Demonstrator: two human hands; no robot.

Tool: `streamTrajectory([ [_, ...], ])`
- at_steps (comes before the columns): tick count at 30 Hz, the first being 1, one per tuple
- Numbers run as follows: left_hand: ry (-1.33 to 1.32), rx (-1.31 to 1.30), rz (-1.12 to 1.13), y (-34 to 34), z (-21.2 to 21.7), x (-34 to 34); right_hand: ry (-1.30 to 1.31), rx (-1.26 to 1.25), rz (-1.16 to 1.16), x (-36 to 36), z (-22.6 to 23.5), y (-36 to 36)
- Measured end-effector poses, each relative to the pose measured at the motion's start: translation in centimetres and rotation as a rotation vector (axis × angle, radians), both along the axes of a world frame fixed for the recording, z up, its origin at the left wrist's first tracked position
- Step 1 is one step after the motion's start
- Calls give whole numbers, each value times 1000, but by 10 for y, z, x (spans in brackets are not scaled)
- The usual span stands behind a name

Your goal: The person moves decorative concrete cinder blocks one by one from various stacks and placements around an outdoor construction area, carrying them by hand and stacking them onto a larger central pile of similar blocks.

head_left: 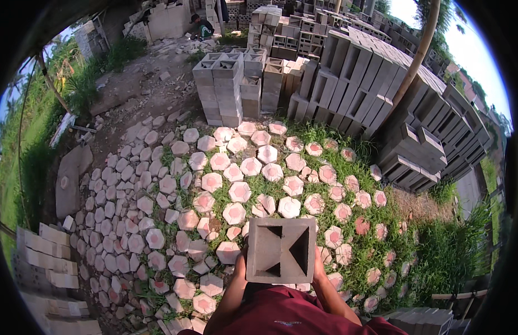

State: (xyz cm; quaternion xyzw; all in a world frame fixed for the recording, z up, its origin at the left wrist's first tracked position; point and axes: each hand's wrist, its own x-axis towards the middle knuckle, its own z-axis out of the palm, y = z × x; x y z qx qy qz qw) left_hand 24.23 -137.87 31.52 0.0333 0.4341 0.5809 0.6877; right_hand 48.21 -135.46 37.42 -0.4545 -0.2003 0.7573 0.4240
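A grey hollow concrete block [281, 247] is held up in front of my body, its face with angular hollows turned upward toward me. My left hand [241, 266] grips its left side, and my right hand [318, 267] grips the right side. Most of the fingers are hidden by the block. Under it lies a path of hexagonal pavers [234, 213] with reddish centres, set among grass.
Ahead stand stacked concrete blocks [217, 89]; a longer, taller stack [354, 75] runs to the right beside a slanting wooden pole [418, 58]. More blocks [46, 254] are piled at the lower left. A person [202, 28] crouches far off near rubble.
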Motion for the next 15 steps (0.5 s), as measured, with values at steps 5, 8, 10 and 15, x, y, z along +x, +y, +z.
streamTrajectory([
  [5, 46, -140, -42, 114, 46, -52, -28, 15, -30, -54, 2, 108],
  [8, 180, -83, -50, 170, 64, -89, 72, 12, -115, -83, 20, 160],
  [10, 369, 73, -81, 214, 85, -98, 12, 204, -168, -84, -6, 194],
  [15, 691, 301, -69, 299, 99, -131, 165, 182, -161, -109, 4, 288],
])
